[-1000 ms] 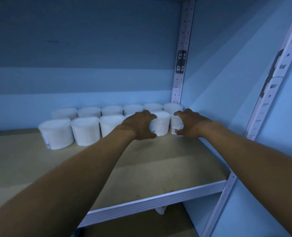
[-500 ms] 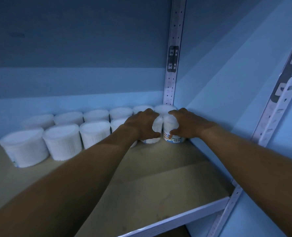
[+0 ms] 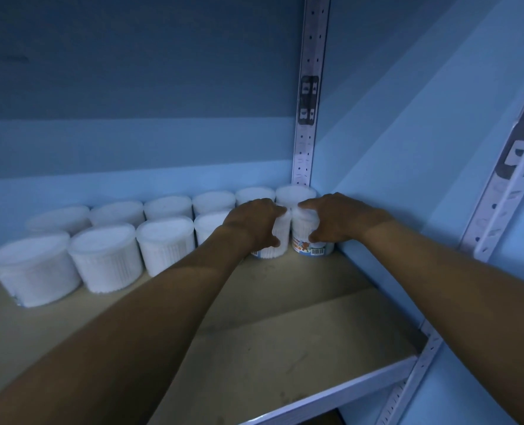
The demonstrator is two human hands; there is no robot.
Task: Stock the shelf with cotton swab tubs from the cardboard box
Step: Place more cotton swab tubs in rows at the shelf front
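Observation:
Two rows of white cotton swab tubs stand along the back of the shelf board. My left hand grips a tub in the front row, fingers over its top and thumb at its front. My right hand grips the tub beside it, which stands in the right corner and shows a coloured label with a barcode. Both tubs rest on the shelf and touch each other. The cardboard box is out of view.
A perforated metal upright rises at the back corner, and another upright stands at the front right. A blue side wall closes the right. The shelf's pale front rail runs below my arms.
Both hands have pushed further back and right with their tubs, closing the two tubs against the back row and the corner. The view has come closer.

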